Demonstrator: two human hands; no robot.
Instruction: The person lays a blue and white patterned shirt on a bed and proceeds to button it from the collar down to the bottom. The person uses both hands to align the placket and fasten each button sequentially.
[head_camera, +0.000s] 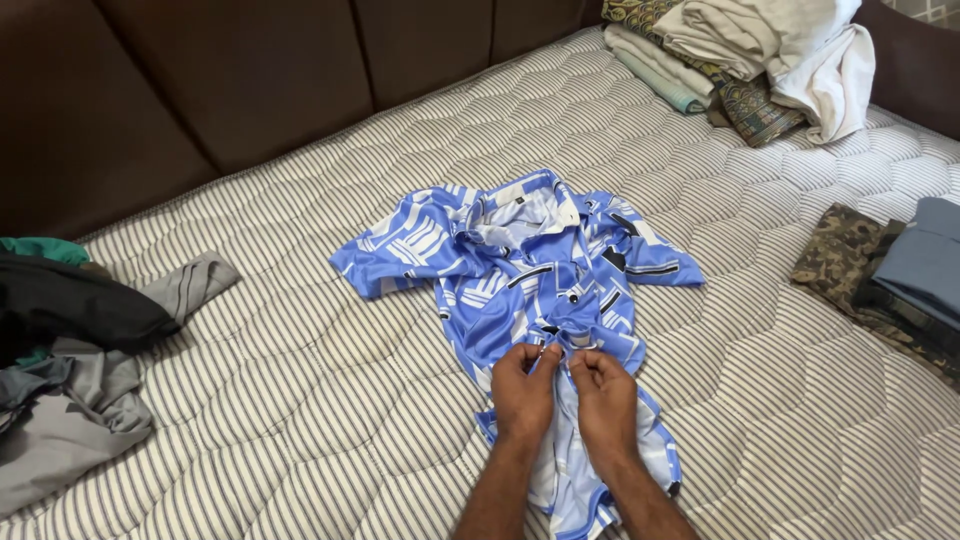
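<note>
A blue and white patterned short-sleeved shirt (520, 270) lies spread on a striped quilted mattress (300, 400), collar away from me. My left hand (524, 390) and my right hand (603, 392) rest side by side on the shirt's front, near its middle. Both pinch the fabric along the front opening with fingertips close together. The shirt's lower part runs beneath my forearms toward the near edge.
A heap of grey, black and green clothes (70, 350) lies at the left. Folded light cloths and a patterned piece (750, 50) are stacked at the back right. Camouflage and grey-blue garments (890, 270) sit at the right. A dark brown padded headboard (250, 70) borders the mattress.
</note>
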